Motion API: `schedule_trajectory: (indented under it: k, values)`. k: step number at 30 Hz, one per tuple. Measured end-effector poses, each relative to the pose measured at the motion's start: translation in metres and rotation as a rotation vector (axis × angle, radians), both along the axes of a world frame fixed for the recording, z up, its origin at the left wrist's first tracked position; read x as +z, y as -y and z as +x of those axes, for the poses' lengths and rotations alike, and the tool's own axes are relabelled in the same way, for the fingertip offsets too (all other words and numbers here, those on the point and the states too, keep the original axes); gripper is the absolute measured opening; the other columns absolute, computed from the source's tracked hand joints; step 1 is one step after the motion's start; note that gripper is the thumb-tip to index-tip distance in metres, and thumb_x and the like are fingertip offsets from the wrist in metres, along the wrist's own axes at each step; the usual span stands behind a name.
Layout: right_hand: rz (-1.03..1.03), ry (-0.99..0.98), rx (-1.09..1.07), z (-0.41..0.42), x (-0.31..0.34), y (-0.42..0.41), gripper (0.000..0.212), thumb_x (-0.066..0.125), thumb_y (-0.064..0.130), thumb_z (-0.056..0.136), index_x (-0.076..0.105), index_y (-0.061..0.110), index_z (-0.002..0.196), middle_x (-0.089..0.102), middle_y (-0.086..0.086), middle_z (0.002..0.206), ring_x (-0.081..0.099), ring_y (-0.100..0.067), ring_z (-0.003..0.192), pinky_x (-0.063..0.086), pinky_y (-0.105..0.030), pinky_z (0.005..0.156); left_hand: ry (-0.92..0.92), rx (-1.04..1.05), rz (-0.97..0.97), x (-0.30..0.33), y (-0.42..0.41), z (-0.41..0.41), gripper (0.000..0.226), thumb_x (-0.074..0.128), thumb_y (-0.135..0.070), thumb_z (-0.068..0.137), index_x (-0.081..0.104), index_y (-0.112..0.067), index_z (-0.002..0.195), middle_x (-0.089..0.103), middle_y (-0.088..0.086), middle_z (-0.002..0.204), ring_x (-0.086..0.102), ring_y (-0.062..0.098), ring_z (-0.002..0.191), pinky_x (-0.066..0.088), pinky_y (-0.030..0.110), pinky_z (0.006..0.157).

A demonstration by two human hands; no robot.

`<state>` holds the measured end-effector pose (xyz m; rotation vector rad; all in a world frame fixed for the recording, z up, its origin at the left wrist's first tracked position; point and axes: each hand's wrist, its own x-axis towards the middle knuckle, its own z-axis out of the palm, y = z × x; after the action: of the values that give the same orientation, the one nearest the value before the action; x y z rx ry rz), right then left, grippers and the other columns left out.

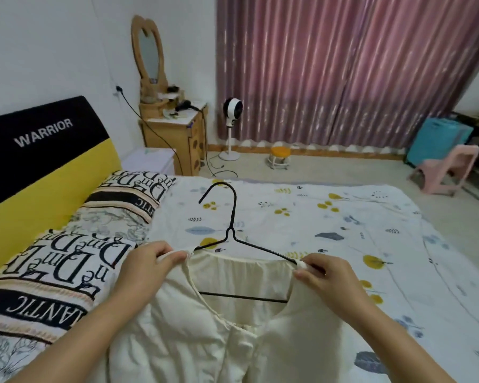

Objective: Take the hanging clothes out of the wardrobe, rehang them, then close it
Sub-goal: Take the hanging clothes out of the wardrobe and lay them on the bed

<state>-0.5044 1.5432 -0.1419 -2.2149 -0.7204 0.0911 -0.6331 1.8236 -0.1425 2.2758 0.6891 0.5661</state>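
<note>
A cream garment (pixel 205 333) lies spread on the bed in front of me, neckline toward the far side. A black wire hanger (pixel 234 214) lies partly inside the neckline, its hook pointing away across the sheet and its lower bar showing through the neck opening. My left hand (pixel 147 269) pinches the garment's left shoulder strap where it meets the hanger's arm. My right hand (pixel 324 275) pinches the right shoulder strap over the hanger's other arm. No wardrobe shows in this view.
The bed's white leaf-print sheet (pixel 329 217) stretches ahead, with two lettered pillows (pixel 47 277) and a black-and-yellow headboard (pixel 42 150) at left. Beyond stand a wooden dressing table (pixel 174 134), a white fan (pixel 232 109), a small yellow stool (pixel 280 156), a pink chair (pixel 445 170) and pink curtains (pixel 343 70).
</note>
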Motion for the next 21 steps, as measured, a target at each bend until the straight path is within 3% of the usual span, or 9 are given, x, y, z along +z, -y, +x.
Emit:
schedule_trajectory:
  k: [3,6,14,19,21]
  values:
    - [-0.017,-0.022,-0.044,0.033,-0.022,-0.019,0.033,0.070,0.018,0.081,0.049,0.029,0.059,0.052,0.022,0.054,0.046,0.001,0.058,0.032,-0.019,0.056,-0.011,-0.004,-0.004,-0.021,-0.018,0.035,0.028,0.069,-0.031,0.081,0.061,-0.009,0.064,0.060,0.002,0.061,0.054,0.018,0.065,0.034,0.028,0.056]
    - [-0.056,-0.041,-0.080,0.067,-0.045,-0.042,0.036,0.068,0.017,0.083,0.044,0.029,0.058,0.047,0.008,0.050,0.043,-0.005,0.055,0.032,-0.021,0.056,-0.056,-0.011,0.008,-0.046,-0.035,0.070,0.027,0.067,-0.032,0.082,0.058,-0.013,0.064,0.059,-0.001,0.062,0.052,0.017,0.064,0.034,0.025,0.055]
    - [-0.159,-0.063,-0.171,0.166,-0.153,-0.102,0.025,0.059,0.016,0.087,0.045,0.020,0.067,0.049,0.009,0.063,0.046,-0.012,0.065,0.030,-0.015,0.052,-0.226,-0.068,-0.025,-0.145,-0.083,0.165,0.020,0.058,-0.029,0.090,0.055,-0.016,0.076,0.059,-0.002,0.072,0.053,0.018,0.072,0.033,0.020,0.056]
    - [-0.213,-0.062,-0.185,0.215,-0.236,-0.133,0.018,0.057,0.017,0.089,0.047,0.014,0.075,0.049,0.003,0.072,0.048,-0.019,0.075,0.028,-0.028,0.057,-0.371,-0.145,-0.068,-0.223,-0.116,0.208,0.006,0.057,-0.010,0.088,0.058,-0.016,0.087,0.065,0.003,0.090,0.059,0.022,0.087,0.041,0.027,0.070]
    - [-0.219,-0.035,-0.177,0.229,-0.270,-0.145,0.019,0.056,0.018,0.090,0.045,0.015,0.075,0.050,0.003,0.076,0.050,-0.020,0.078,0.031,-0.029,0.061,-0.358,-0.089,-0.044,-0.255,-0.124,0.222,0.008,0.058,-0.010,0.088,0.057,-0.017,0.085,0.065,0.001,0.091,0.058,0.020,0.086,0.038,0.021,0.067]
